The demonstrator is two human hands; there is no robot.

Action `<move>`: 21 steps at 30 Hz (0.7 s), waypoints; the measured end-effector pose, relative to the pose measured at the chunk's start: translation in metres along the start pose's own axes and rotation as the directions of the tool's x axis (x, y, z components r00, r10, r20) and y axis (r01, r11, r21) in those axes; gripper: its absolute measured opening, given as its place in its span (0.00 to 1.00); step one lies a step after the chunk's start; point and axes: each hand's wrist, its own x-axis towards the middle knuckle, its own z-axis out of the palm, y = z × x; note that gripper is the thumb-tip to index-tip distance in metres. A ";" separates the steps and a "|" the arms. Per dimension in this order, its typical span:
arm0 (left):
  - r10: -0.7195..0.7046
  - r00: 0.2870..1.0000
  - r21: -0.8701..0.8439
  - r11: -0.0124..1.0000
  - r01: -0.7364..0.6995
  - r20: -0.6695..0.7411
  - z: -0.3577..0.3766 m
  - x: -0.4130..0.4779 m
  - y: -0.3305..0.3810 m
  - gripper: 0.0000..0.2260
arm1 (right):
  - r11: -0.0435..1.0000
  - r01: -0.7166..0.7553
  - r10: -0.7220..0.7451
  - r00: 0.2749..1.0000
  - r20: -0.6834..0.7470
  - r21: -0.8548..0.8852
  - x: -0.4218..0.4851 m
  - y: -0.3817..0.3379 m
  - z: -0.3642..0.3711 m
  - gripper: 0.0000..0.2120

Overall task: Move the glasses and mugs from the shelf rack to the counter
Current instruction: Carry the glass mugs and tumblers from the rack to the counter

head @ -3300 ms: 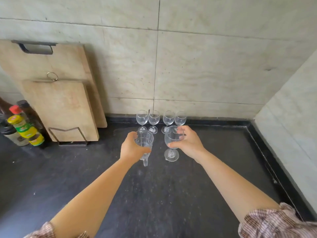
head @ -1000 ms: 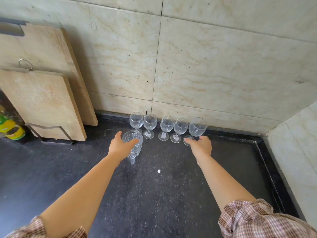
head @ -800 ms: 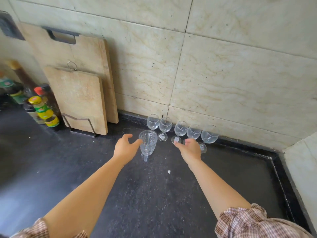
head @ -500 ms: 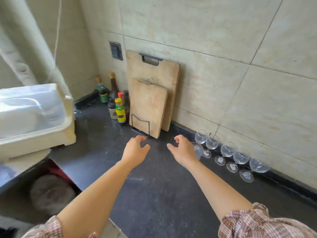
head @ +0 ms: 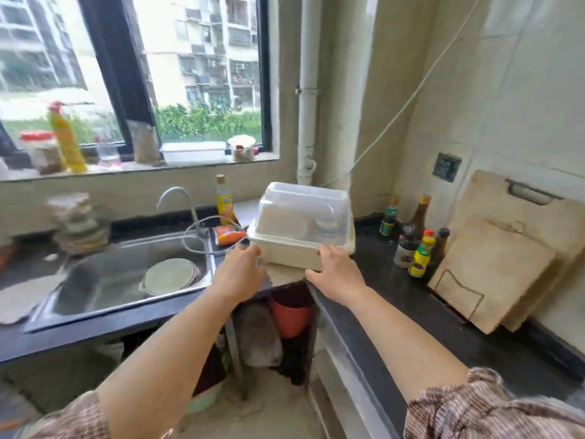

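A white dish rack box (head: pixel 286 253) with a cloudy clear lid stands on the corner of the dark counter (head: pixel 395 299), beside the sink. Pale rounded shapes show through the lid, too blurred to name. My left hand (head: pixel 239 272) is at the box's front left corner, fingers apart and holding nothing. At the front right edge of the base is my right hand (head: pixel 337 275), also spread and empty. I cannot tell whether the fingertips touch the box. The wine glasses and the glass mug are out of view to the right.
A steel sink (head: pixel 104 280) with a faucet (head: pixel 177 198) and a plate (head: pixel 171 275) lies left of the box. Sauce bottles (head: pixel 418 248) and two leaning cutting boards (head: pixel 500 264) stand to the right. A red bucket (head: pixel 291 315) sits under the counter.
Both hands have let go of the mug and wine glass on the counter. My view has swung left to the sink, and both empty hands now reach the dish rack box.
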 end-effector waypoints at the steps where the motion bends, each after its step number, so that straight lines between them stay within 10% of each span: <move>1: -0.019 0.999 0.031 0.999 0.020 -0.026 -0.019 -0.005 -0.028 0.16 | 0.999 0.039 -0.039 0.999 0.001 -0.010 0.006 -0.033 0.009 0.22; 21: -0.534 0.780 0.167 0.780 0.603 -0.326 -0.302 -0.062 -0.451 0.22 | 0.777 0.624 -0.616 0.781 0.104 -0.081 0.123 -0.558 0.145 0.24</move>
